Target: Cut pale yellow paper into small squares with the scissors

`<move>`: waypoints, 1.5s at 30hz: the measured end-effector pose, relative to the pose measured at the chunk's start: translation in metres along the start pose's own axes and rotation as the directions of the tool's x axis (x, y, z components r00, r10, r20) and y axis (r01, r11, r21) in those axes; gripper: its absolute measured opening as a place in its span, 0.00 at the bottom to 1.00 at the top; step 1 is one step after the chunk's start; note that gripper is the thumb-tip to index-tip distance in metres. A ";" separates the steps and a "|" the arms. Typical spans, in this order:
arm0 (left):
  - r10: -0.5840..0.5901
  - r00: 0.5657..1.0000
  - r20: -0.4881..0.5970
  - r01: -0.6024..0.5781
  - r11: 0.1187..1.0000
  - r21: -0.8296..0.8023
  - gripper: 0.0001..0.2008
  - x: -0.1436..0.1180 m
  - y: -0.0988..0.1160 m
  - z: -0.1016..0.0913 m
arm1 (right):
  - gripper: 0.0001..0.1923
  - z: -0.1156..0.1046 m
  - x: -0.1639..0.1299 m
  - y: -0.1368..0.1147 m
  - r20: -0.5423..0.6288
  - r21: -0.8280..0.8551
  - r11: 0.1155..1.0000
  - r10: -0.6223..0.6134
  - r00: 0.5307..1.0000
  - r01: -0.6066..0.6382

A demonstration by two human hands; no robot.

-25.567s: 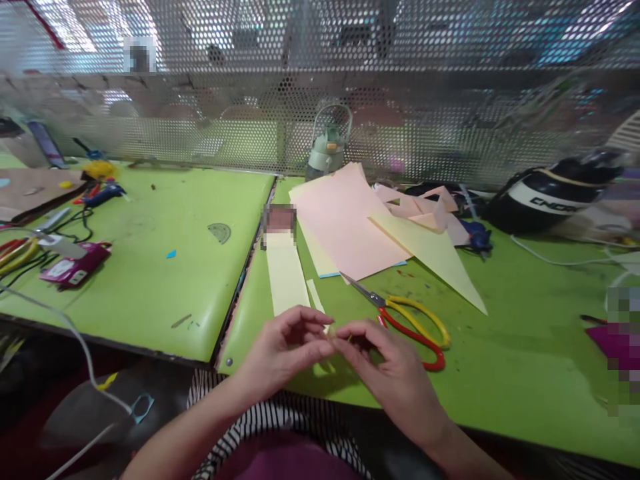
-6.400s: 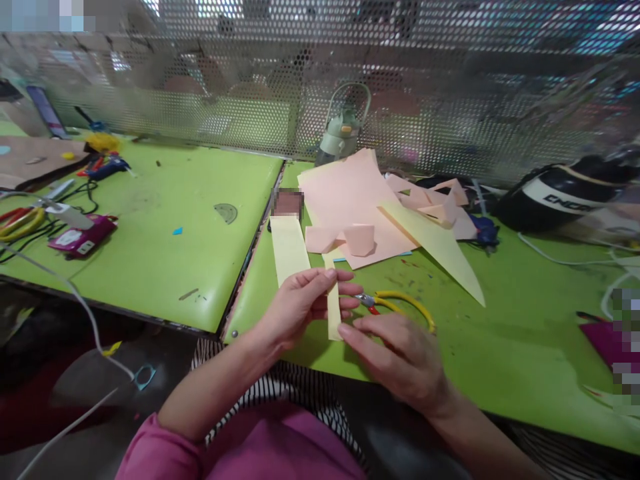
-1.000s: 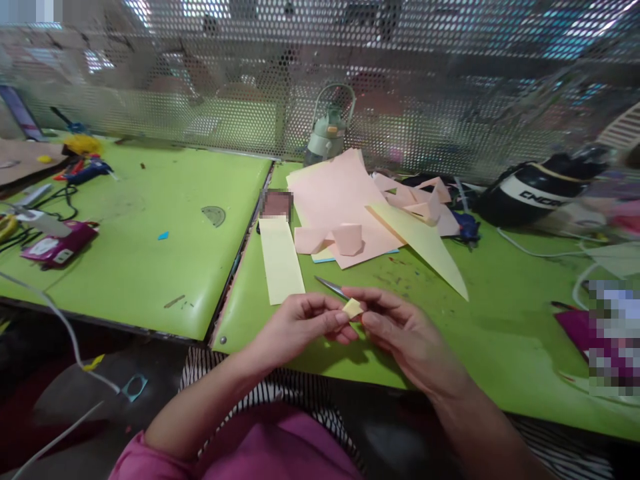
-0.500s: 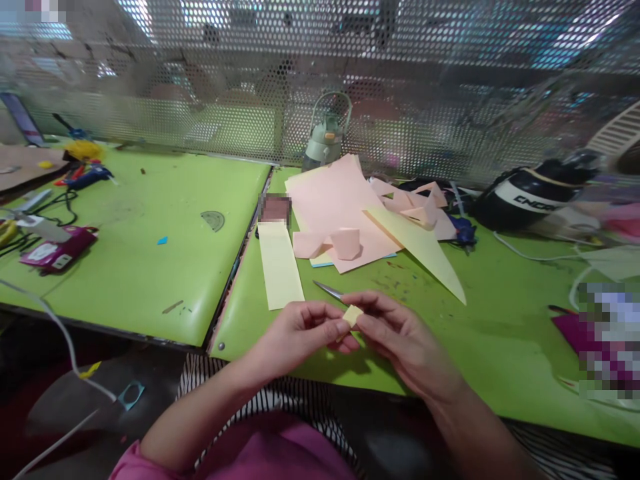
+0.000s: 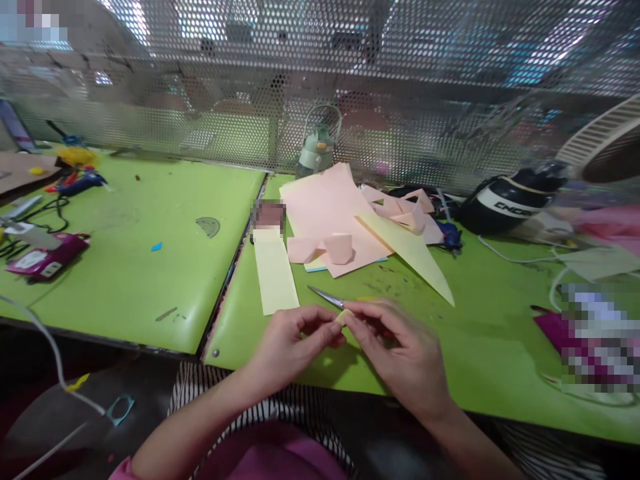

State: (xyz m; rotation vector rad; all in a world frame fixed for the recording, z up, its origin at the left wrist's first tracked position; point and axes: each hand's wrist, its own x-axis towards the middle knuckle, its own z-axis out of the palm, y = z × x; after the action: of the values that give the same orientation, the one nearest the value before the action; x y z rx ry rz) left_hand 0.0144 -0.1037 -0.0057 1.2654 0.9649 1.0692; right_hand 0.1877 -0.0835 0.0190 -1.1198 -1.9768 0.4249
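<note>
Fingers point(image 5: 334, 328) of the left hand point(image 5: 287, 347) were pinched shut on one side of a small folded piece of yellow paper point(image 5: 344, 317), and the thumb and forefinger of the right hand point(image 5: 407, 353) were closed on its other side, so both hands met at the scrap just above the near edge of the bench point(image 5: 480, 347). The piece was held clear of the surface, tilted, with only a corner showing between the fingertips. Judging by the tight two-handed pinch, the step in hand looked like pressing or folding the little strip over on itself; a further fold would call for a firm hold on one end while the other fingertips turned the free end and creased it.

At 12 o'clock from the hands, the steel tips of the scissors point(image 5: 324, 297) poked out, handles hidden under the right hand. At 11 o'clock lay a long yellow strip point(image 5: 275, 275). Farther at 12 o'clock sat pink sheets point(image 5: 325, 200) with curled pink pieces point(image 5: 340, 248) on them, and at 1 o'clock a yellow paper triangle point(image 5: 410, 257). A pale green bottle point(image 5: 315, 150) stood by the perforated metal screen point(image 5: 200, 80).
</note>
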 end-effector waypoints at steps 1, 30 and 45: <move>0.001 1.000 -0.004 -0.001 1.000 0.017 0.13 0.000 0.000 0.000 | 0.06 0.001 -0.001 0.000 -0.017 -0.040 0.998 -0.047 0.999 0.046; 0.089 0.989 -0.122 -0.049 0.954 0.297 0.11 -0.002 -0.003 -0.007 | 0.03 0.003 -0.018 0.010 -0.114 0.286 0.934 0.256 0.960 -0.215; 0.050 0.997 -0.064 -0.021 0.918 0.396 0.10 -0.004 -0.007 -0.007 | 0.09 -0.014 -0.012 0.006 -0.084 0.268 0.893 0.396 0.915 -0.362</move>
State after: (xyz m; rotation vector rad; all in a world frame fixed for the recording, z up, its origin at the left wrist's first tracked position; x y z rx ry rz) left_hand 0.0069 -0.1054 -0.0131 1.5856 1.2632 0.9819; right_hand 0.2055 -0.0917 0.0179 -1.3353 -1.5325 0.7582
